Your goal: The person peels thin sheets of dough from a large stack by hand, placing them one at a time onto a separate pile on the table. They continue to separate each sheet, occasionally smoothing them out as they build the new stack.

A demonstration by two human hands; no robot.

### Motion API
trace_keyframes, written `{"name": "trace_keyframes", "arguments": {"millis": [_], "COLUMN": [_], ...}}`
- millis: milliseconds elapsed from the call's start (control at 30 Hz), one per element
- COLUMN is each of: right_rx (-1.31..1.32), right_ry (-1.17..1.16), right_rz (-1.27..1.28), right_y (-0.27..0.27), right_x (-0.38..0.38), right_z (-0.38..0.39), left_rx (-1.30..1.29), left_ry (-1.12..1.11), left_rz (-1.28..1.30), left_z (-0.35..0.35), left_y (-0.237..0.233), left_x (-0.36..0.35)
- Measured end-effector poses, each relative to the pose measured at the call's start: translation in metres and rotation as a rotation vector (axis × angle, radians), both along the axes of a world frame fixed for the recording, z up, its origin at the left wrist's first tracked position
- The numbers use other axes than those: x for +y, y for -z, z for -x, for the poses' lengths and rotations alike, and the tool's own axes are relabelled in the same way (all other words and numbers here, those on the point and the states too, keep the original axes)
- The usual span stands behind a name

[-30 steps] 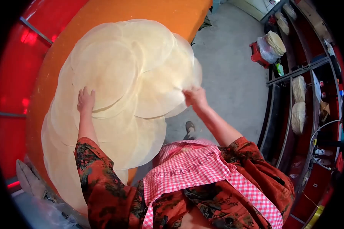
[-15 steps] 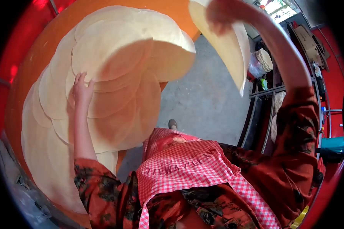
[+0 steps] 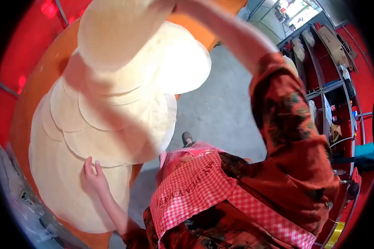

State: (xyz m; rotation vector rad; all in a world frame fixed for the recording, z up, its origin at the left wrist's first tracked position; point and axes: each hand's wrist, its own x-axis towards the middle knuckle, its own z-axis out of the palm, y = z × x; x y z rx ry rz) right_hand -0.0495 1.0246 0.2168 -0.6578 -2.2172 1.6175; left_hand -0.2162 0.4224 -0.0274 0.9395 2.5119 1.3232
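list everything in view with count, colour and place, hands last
Broad table: one, orange, left of centre
Thin round sheets: many, overlapping, cream, on the table
Raised thin round sheet: one, cream, above the others
Smooth floor: one, grey, centre
Shiny wall panels: count unclear, red, far left
Metal-framed shelving: count unclear, grey-and-red, right
Wrapped bundles: at least two, pale, upper right
Flat cardboard: count unclear, brown, upper right
Shiny roll-like thing: one, yellow, lower right
Checked cloth apron: one, pink-and-white, lower centre
Patterned shirt: one, red-and-dark, right of centre
Shoe: one, dark, on the floor
Left hand: one, over lower sheets
Right hand: one, blurred, top edge
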Motion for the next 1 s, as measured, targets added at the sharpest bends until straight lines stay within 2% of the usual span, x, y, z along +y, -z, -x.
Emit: {"name": "trace_keyframes", "arguments": {"millis": [67, 100, 167, 200, 233, 267, 300, 367, 400, 433, 467, 500, 533, 567, 667, 700, 767, 800, 867, 900, 933, 967, 1000], "right_rx": [0.092, 0.036, -0.28, -0.2, 0.004, -0.021, -0.136, -0.05, 0.189, 0.279, 0.372, 0.402, 0.428, 0.46, 0.459, 0.307, 0.417, 0.071, -0.117, -0.113, -0.269, -0.303, -0.241], "right_ry": [0.055, 0.14, 0.483, 0.652, 0.859, 1.066, 1.272, 0.948, 0.726, 0.708, 0.691, 0.672, 0.66, 0.648, 0.679, 0.709, 0.799, 0.763, 0.813, 0.802, 0.711, 0.62, 0.547], "right_rz": [0.339, 0.264, 0.168, 0.007, -0.097, -0.095, 0.035, 1.041, 1.168, 1.157, 1.146, 1.145, 1.144, 1.136, 0.971, 0.936, 0.804, 0.638, 0.401, 0.254, 0.136, -0.01, 0.113], "right_y": [0.076, 0.075, 0.132, 0.17, 0.194, 0.25, 0.315, 0.299, 0.31, 0.314, 0.316, 0.316, 0.311, 0.307, 0.283, 0.268, 0.26, 0.249, 0.173, 0.143, 0.111, 0.073, 0.037], "right_x": [-0.04, -0.097, -0.113, -0.106, -0.12, -0.109, -0.098, -0.126, -0.128, -0.13, -0.129, -0.127, -0.129, -0.127, -0.123, -0.116, -0.099, -0.081, -0.085, -0.084, -0.075, -0.073, -0.075], "right_z": [-0.023, -0.045, -0.085, -0.121, -0.162, -0.205, -0.239, -0.267, -0.265, -0.255, -0.24, -0.229, -0.221, -0.215, -0.209, -0.217, -0.239, -0.275, -0.302, -0.312, -0.322, -0.317, -0.305], "left_rx": [-0.023, -0.013, 0.016, 0.033, 0.045, 0.052, 0.151, 0.354, 0.424, 0.494, 0.453, 0.409, 0.472, 0.538, 0.465, 0.441, 0.388, 0.4, 0.405, 0.405, 0.41, 0.422, 0.44], "left_ry": [-0.034, -0.037, -0.037, -0.033, -0.028, -0.026, 0.008, 0.084, 0.139, 0.193, 0.248, 0.307, 0.304, 0.302, 0.2, 0.212, 0.231, 0.247, 0.271, 0.271, 0.269, 0.266, 0.274], "left_rz": [-0.026, -0.006, 0.048, 0.023, 0.004, -0.017, 0.021, 0.092, 0.077, 0.064, 0.098, 0.133, 0.231, 0.321, 0.692, 0.713, 0.758, 0.756, 0.743, 0.718, 0.691, 0.662, 0.593], "left_z": [-0.01, -0.014, -0.02, -0.023, -0.029, -0.034, -0.034, -0.035, -0.038, -0.039, -0.037, -0.035, -0.031, -0.024, -0.003, 0.002, 0.012, 0.015, 0.018, 0.016, 0.013, 0.012, 0.014], "left_y": [-0.005, -0.005, -0.008, -0.016, -0.025, -0.032, -0.038, -0.065, -0.078, -0.089, -0.093, -0.092, -0.086, -0.072, -0.024, -0.012, 0.004, 0.005, 0.007, 0.007, 0.004, 0.001, 0.007], "left_x": [-0.002, -0.004, -0.003, 0.004, 0.009, 0.018, 0.042, 0.1, 0.136, 0.174, 0.211, 0.245, 0.27, 0.296, 0.341, 0.343, 0.339, 0.338, 0.333, 0.331, 0.331, 0.33, 0.326]}}
